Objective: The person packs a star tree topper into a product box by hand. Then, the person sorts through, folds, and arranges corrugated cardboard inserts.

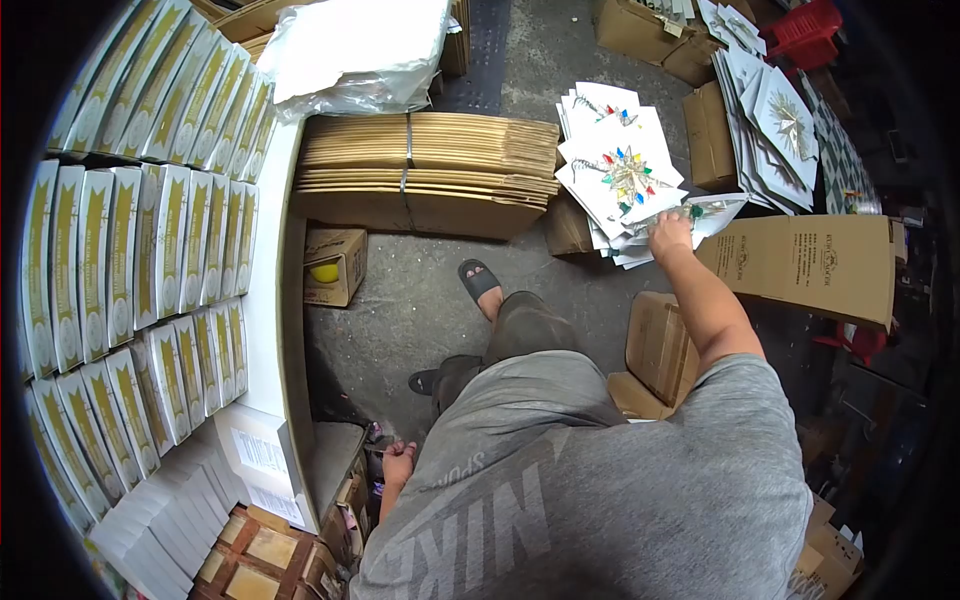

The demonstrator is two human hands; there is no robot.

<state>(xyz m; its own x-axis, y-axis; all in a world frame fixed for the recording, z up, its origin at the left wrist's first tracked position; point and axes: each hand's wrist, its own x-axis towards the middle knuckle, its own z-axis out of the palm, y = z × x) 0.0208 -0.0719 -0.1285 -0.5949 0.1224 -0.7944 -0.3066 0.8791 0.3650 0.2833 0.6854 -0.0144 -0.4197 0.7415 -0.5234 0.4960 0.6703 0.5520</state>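
My right hand (672, 236) reaches out to the right side of a pile of white cards. Its fingers are closed on the edge of a plastic-wrapped star ornament (712, 209), tilted, with green showing on it. Beside it on the pile lies a star ornament with coloured bulbs (628, 176), and behind that another with red and blue bulbs (612, 114). My left hand (398, 464) hangs low near the shelf edge with its fingers curled. Whatever it may hold is too small to make out.
White-and-gold boxes (120, 260) stand in rows at left. Strapped flat cardboard (430, 160) lies ahead, near a small box (334, 266). A large carton (810, 262) and an open carton (660, 350) are at right. More cards (770, 130) stand behind.
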